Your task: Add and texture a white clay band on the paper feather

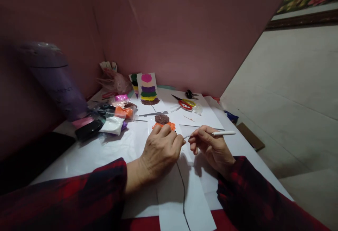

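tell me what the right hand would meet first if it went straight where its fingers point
Probably the left hand, just across a small gap from the fingertips of the right hand; depth there is hard to judge.

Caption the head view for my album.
Left hand by brown and orange tufts, right hand holding a white-handled tool, a dark strand running down the white sheet.

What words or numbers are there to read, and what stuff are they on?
"MENT": on the tall purple container; any letters before it can't be made out.
Fainter marks lower on the container: too blurred to read.
I can't read any other words or numbers.
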{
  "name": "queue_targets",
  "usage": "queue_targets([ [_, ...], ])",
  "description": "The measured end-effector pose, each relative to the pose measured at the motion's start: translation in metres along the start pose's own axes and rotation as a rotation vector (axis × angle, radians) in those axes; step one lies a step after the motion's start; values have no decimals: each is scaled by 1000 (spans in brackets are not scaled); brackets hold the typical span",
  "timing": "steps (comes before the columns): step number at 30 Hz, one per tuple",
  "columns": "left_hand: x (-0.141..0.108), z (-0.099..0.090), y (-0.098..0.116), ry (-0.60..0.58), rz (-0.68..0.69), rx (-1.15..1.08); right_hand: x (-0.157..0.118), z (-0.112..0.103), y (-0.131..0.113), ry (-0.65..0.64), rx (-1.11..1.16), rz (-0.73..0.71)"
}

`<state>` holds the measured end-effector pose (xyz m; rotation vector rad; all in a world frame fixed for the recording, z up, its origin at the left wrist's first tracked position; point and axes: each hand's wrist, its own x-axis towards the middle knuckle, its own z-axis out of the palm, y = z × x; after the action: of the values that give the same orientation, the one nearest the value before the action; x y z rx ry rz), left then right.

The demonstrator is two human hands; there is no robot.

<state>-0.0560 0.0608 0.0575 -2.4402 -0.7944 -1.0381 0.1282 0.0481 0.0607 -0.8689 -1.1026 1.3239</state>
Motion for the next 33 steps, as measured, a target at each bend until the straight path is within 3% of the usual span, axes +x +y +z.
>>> queue_targets([
  [4, -3, 5, -1, -26, -34, -93, -3, 5, 5, -4, -74, -103],
  [9, -3, 3, 4, -84, -113, -270, -6, 7, 8, 50, -85, -131],
  [11, -3, -1, 6, -89, -144, -331, -1, 1, 5, 108, -64, -130],
  [14, -4, -3, 6, -70, -156, -403, 12, -13, 1, 342, 0, -211],
  [16, -5, -1, 4, -42, -145, -437, 18, -20, -1, 421, 17, -259],
  [20, -7, 7, 3, 24, -137, -465, 11, -15, 4, 327, -139, -263],
  [27, -9, 14, -3, 119, -182, -518, -3, -5, 10, 239, -402, -413],
  [30, 1, -2, -4, 127, -240, -558, -1, -7, 10, 246, -394, -416],
  [33, 21, -41, 10, 113, -286, -599, 0, -8, 11, 259, -377, -396],
])
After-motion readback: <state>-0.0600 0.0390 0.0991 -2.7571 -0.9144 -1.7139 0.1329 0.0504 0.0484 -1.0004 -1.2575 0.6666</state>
